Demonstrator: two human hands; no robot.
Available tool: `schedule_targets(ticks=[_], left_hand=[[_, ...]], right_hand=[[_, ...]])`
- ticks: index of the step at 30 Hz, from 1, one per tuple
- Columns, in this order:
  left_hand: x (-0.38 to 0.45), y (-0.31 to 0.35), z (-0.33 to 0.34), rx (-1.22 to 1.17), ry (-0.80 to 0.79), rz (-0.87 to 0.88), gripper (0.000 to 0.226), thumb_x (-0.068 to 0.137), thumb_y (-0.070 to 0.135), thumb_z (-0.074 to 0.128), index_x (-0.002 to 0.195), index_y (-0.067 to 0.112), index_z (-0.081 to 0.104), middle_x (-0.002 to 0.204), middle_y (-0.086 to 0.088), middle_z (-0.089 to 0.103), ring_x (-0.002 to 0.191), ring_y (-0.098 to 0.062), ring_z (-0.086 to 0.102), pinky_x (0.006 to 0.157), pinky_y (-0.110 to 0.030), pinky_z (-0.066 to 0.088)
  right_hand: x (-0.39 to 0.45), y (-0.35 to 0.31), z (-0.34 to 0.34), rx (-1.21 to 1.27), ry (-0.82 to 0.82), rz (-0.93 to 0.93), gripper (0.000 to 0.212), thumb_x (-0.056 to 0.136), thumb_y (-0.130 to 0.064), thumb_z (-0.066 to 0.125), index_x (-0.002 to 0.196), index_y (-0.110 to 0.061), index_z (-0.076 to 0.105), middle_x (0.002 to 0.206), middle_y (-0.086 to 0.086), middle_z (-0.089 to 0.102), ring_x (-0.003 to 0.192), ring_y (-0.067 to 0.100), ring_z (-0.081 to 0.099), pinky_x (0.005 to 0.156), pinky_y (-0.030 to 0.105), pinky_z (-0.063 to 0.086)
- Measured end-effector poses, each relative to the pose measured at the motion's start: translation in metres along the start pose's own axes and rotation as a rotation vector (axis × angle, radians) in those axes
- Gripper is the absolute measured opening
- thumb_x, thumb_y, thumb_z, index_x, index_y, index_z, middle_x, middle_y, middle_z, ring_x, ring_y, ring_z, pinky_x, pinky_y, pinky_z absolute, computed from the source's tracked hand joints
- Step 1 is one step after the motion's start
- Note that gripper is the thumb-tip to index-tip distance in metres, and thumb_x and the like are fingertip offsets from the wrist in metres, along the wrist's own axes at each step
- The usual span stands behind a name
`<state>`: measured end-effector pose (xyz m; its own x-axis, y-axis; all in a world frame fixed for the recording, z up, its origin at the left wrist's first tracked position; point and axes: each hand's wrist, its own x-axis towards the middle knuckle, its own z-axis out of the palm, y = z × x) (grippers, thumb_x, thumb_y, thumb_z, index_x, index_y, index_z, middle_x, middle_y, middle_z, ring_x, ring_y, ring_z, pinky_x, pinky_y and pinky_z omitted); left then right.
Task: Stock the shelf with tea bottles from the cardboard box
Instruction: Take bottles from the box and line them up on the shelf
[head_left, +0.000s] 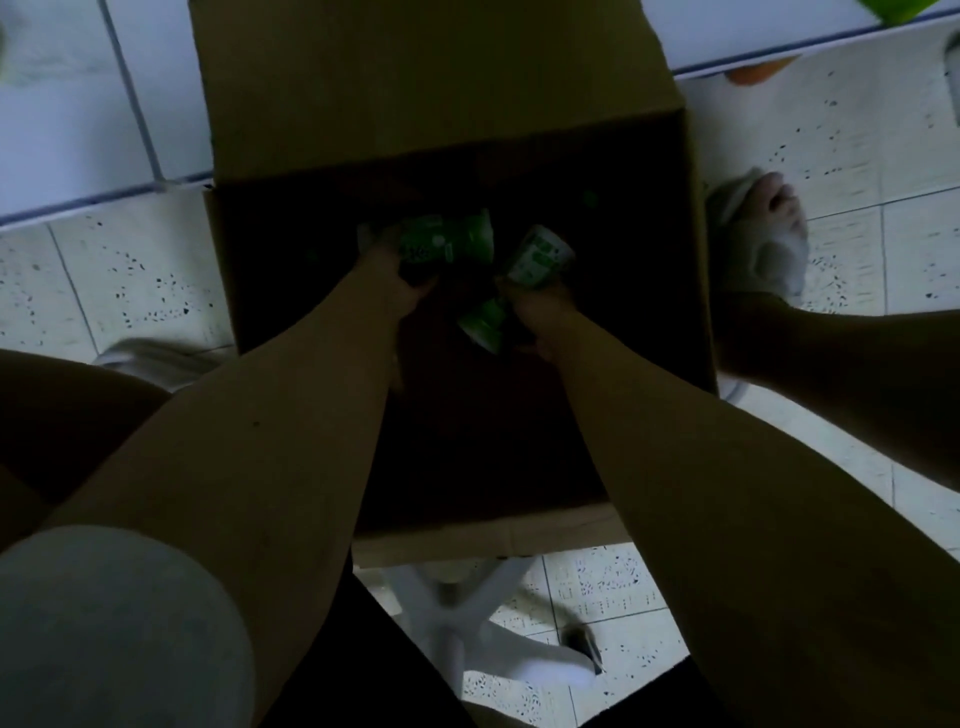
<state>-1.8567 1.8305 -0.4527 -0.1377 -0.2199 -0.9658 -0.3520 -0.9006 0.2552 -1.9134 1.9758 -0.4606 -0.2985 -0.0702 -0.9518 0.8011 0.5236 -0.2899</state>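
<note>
- both forearms are reached down into an open cardboard box (698, 291) set on a speckled tiled floor (857, 145).
- left hand (400, 275) is closed around a green-labelled tea bottle (452, 239), held lying sideways just beyond the fingers.
- right hand (540, 312) is wrapped around a second bottle (540, 257), tilted; a third bottle (485, 322) is seen touching the same hand lower down, grip on it unclear.
- box interior is dark; further contents cannot be made out.
- far flap (431, 78) is folded up and open.
</note>
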Motion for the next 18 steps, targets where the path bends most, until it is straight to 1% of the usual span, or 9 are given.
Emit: schedule_targets(ticks=[3,5,7,9,11,12,14,15,18], left_hand=[[-0.009,-0.001,0.000,0.010,0.020,0.052,0.044,0.098,0.022,0.053,0.140,0.023,0.040,0.112,-0.010,0.052,0.097,-0.027,0.053,0.085,-0.042,0.055],[-0.013,-0.007,-0.006,0.030,0.035,0.040,0.043,0.099,0.024,0.052,0.139,0.022,0.040,0.114,-0.010,0.051,0.094,-0.025,0.053,0.091,-0.041,0.053],[-0.015,-0.017,-0.013,0.045,0.036,0.043,0.043,0.098,0.025,0.052,0.140,0.021,0.041,0.120,-0.011,0.050,0.089,-0.023,0.054,0.085,-0.040,0.055],[-0.016,-0.027,-0.019,0.051,0.039,0.059,0.046,0.099,0.026,0.051,0.142,0.026,0.038,0.124,-0.010,0.049,0.100,-0.025,0.054,0.075,-0.040,0.056],[-0.019,-0.036,-0.025,0.054,0.062,0.052,0.048,0.097,0.028,0.054,0.142,0.028,0.039,0.125,-0.009,0.050,0.112,-0.027,0.053,0.077,-0.041,0.057],[-0.019,-0.042,-0.030,0.052,0.088,0.038,0.054,0.093,0.031,0.060,0.142,0.026,0.039,0.128,-0.009,0.050,0.114,-0.028,0.053,0.074,-0.040,0.058],[-0.016,-0.054,-0.040,0.041,0.147,0.018,0.080,0.081,0.038,0.073,0.146,0.021,0.032,0.134,-0.011,0.049,0.113,-0.028,0.055,0.063,-0.037,0.060],[-0.015,-0.059,-0.045,0.054,0.164,0.024,0.090,0.077,0.039,0.076,0.149,0.020,0.026,0.137,-0.010,0.048,0.113,-0.027,0.055,0.063,-0.036,0.060],[-0.025,-0.072,-0.051,0.119,0.223,0.121,0.100,0.078,0.031,0.077,0.153,0.022,0.011,0.144,-0.008,0.042,0.123,-0.029,0.051,0.091,-0.045,0.055]], right_hand=[[-0.004,0.001,-0.006,0.006,-0.012,-0.032,0.050,0.091,-0.026,0.065,0.136,-0.013,0.048,0.135,0.009,0.056,0.120,0.027,0.055,0.083,0.037,0.051],[-0.007,0.005,-0.010,-0.019,0.010,-0.046,0.050,0.091,-0.025,0.066,0.135,-0.013,0.048,0.136,0.010,0.055,0.122,0.029,0.055,0.084,0.039,0.050],[-0.007,0.013,-0.014,-0.052,0.022,-0.030,0.053,0.090,-0.024,0.067,0.137,-0.013,0.046,0.138,0.010,0.053,0.124,0.030,0.053,0.086,0.042,0.049],[-0.010,0.022,-0.018,-0.058,0.025,-0.020,0.059,0.088,-0.025,0.069,0.140,-0.013,0.043,0.140,0.010,0.052,0.125,0.030,0.053,0.085,0.042,0.048],[-0.012,0.032,-0.022,-0.079,0.032,-0.034,0.060,0.087,-0.025,0.070,0.140,-0.012,0.044,0.140,0.010,0.053,0.125,0.031,0.053,0.085,0.041,0.048],[-0.013,0.037,-0.025,-0.092,0.038,-0.048,0.059,0.087,-0.024,0.070,0.139,-0.011,0.045,0.140,0.011,0.053,0.125,0.031,0.053,0.087,0.041,0.048],[-0.015,0.047,-0.030,-0.129,0.048,-0.079,0.057,0.087,-0.019,0.070,0.138,-0.010,0.047,0.139,0.011,0.053,0.126,0.031,0.053,0.091,0.040,0.047],[-0.015,0.052,-0.033,-0.146,0.043,-0.098,0.056,0.087,-0.017,0.070,0.138,-0.009,0.048,0.138,0.012,0.054,0.126,0.031,0.053,0.092,0.039,0.047],[-0.016,0.061,-0.036,-0.178,0.042,-0.168,0.056,0.085,-0.009,0.071,0.136,-0.006,0.049,0.137,0.015,0.055,0.126,0.032,0.053,0.099,0.043,0.047]])
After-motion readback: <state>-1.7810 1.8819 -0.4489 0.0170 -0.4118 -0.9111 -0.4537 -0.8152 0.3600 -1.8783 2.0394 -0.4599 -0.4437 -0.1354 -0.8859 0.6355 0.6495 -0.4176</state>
